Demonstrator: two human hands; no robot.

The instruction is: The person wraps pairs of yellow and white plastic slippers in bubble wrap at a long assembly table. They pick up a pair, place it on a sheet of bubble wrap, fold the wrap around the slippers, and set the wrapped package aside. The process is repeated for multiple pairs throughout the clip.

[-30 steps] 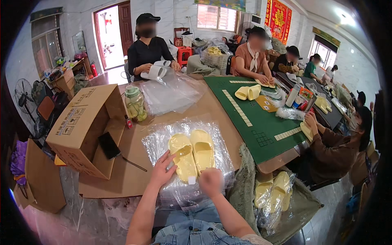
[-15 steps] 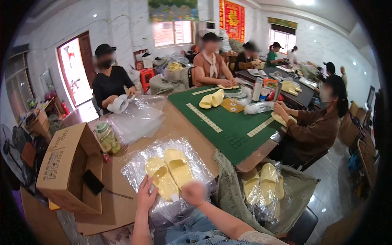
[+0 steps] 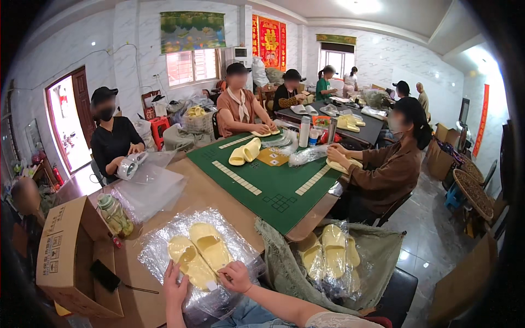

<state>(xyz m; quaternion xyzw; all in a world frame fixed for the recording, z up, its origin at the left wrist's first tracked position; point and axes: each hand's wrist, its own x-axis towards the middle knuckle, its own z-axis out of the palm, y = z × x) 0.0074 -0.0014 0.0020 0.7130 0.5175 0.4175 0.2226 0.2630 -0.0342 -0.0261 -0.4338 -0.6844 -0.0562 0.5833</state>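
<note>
A pair of pale yellow slippers point(image 3: 212, 245) lies side by side, toes pointing away from me, on a pile of clear plastic bags point(image 3: 156, 244). A small white tag point(image 3: 211, 285) shows near their heels. My left hand point(image 3: 175, 284) rests along the outer side of the left slipper, fingers stretched and apart. My right hand point(image 3: 235, 276) is closed, thumb and fingers pinched together at the heel of the right slipper. What it pinches, if anything, is too small to make out.
At left stand an open cardboard box point(image 3: 76, 257), a black brush point(image 3: 105, 275) and a glass jar point(image 3: 115, 216). A sack point(image 3: 287, 268) with bagged yellow slippers point(image 3: 334, 257) sits at right. Beyond, several people work around a green mat point(image 3: 262, 188); one at far left handles a tape dispenser point(image 3: 128, 165).
The whole view has swung right and slightly upward, so things sit further left. Both hands stay by the slippers, and the right hand's fingers now show pinched at the heel.
</note>
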